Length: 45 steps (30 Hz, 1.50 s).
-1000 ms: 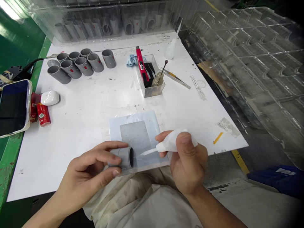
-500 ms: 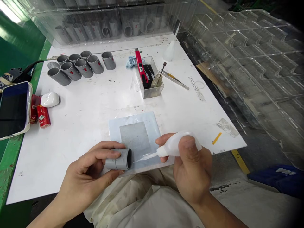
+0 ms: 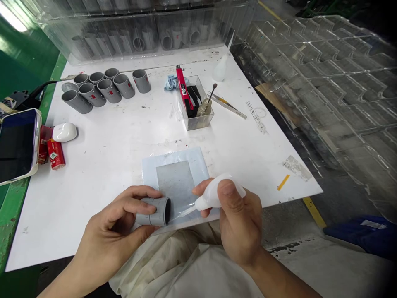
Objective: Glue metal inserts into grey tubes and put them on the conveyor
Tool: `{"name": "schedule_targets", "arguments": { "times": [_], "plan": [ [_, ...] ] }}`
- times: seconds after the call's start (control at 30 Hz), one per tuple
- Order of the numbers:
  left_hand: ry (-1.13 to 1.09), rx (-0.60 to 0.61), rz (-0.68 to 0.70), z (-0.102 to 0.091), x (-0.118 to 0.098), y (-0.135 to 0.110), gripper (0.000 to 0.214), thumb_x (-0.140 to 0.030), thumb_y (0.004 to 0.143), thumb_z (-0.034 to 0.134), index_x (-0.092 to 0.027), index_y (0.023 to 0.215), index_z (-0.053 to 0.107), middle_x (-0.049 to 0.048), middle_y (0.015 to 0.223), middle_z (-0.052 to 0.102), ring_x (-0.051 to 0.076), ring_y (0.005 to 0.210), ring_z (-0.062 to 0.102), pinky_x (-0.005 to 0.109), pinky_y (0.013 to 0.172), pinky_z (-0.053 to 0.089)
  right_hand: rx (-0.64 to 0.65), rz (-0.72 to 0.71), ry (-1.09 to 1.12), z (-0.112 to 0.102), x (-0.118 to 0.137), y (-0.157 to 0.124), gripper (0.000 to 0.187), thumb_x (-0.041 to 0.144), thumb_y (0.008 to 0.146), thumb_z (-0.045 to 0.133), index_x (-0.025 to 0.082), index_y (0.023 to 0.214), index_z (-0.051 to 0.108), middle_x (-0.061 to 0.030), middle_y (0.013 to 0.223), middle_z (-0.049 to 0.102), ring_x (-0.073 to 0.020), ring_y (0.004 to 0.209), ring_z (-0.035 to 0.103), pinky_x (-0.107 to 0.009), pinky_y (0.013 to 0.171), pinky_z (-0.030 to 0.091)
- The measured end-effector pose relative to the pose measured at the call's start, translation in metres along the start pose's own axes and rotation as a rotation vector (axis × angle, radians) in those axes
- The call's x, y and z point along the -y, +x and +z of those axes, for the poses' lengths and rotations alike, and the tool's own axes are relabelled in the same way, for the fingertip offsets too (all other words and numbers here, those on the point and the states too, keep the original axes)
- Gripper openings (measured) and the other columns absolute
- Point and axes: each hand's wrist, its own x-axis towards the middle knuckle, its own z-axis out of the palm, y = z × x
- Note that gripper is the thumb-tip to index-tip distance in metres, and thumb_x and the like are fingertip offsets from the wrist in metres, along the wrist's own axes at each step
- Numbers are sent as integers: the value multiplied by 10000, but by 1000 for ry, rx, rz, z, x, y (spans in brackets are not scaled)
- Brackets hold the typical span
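My left hand [image 3: 116,227] grips a short grey tube [image 3: 152,212] lying on its side, its open end facing right. In my right hand [image 3: 237,215] is a white squeeze bottle [image 3: 215,192], with the thumb on its body. The bottle's thin nozzle points left and down, and its tip is close to the tube's open rim; I cannot tell whether they touch. Under and behind the tube lies a light blue sheet [image 3: 198,159] with a grey square pad [image 3: 175,180] on it.
Several grey tubes [image 3: 108,90] stand at the back left of the white table [image 3: 118,136]. A clear box [image 3: 198,123] holds a red cutter [image 3: 184,91] and a small bottle. Tweezers [image 3: 231,108] and another squeeze bottle [image 3: 220,68] are beyond; a phone [image 3: 18,145] is at left.
My right hand has moved left with the squeeze bottle, keeping the nozzle near the tube's rim. My left hand and the tube have shifted only slightly.
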Motion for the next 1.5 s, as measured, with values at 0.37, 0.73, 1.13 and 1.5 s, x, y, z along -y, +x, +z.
{"name": "schedule_targets", "arguments": {
  "times": [0.37,0.73,1.13,1.5],
  "plan": [
    [48,32,76,-4,5,1,126,-199,888,834,-288,950,770,81,1278,758,330,1237,717,309,773,691,-17,-15,-9,-1,-2,0,446,564,1034,636,199,845,811,-20,656,684,-147,600,642,-263,579,530],
    [54,65,94,-6,7,1,176,-161,912,807,-317,979,760,49,1294,746,299,1262,711,260,795,673,-31,-42,-51,-1,-2,1,445,576,1017,657,194,853,817,-24,642,684,-163,615,665,-270,582,558],
    [71,48,118,-7,8,3,143,-182,861,840,-278,945,775,88,1266,769,341,1193,734,328,736,693,-61,-86,-66,-1,-8,-2,414,531,1064,608,215,903,821,-10,647,678,-153,636,657,-259,603,534],
    [-49,13,37,1,3,0,185,-204,898,828,-356,1002,805,32,1305,715,252,1239,682,233,823,646,-143,-102,35,0,-7,0,431,532,1074,599,232,877,837,-28,772,760,-130,640,661,-250,622,541]
  ]
}}
